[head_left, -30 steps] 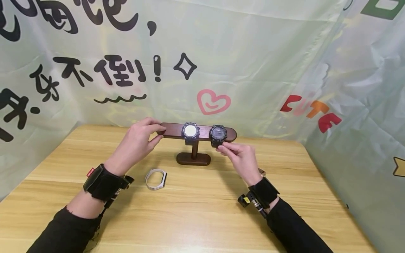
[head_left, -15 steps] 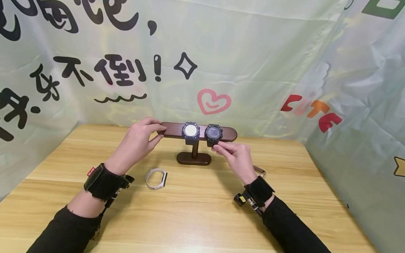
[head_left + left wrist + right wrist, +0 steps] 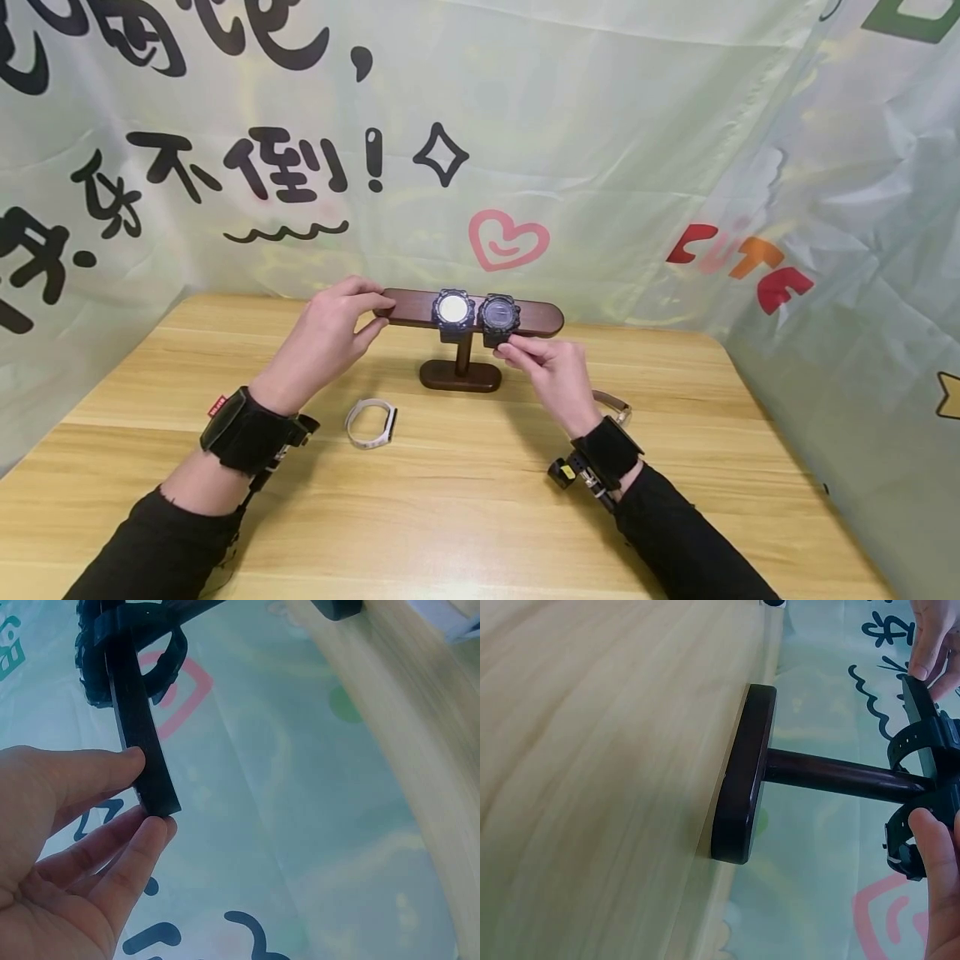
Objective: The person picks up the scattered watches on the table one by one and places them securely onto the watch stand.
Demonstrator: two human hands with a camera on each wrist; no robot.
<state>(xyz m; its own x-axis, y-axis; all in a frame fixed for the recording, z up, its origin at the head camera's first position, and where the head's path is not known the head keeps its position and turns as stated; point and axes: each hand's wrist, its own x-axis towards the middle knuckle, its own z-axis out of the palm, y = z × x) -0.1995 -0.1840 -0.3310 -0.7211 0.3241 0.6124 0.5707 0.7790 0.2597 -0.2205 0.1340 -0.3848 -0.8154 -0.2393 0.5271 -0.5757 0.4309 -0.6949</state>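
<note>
A dark wooden watch stand with a crossbar on a post stands at the back of the table. Around its bar are two black digital watches, the left watch with a bright face and the right watch with a dark one, close beside each other. My left hand pinches the bar's left end between thumb and fingers, as the left wrist view also shows. With thumb and fingertips my right hand pinches the lower strap of the dark-faced watch. In the right wrist view the stand's base rests on the table.
A white fitness band stands on its edge on the wooden table, in front of the stand. A brown-strapped watch lies partly hidden behind my right wrist. A printed cloth hangs behind the table.
My right hand has slid the dark-faced watch left along the bar, closer to the bright-faced one. More of the brown strap shows behind my right wrist. The left hand has kept its place.
</note>
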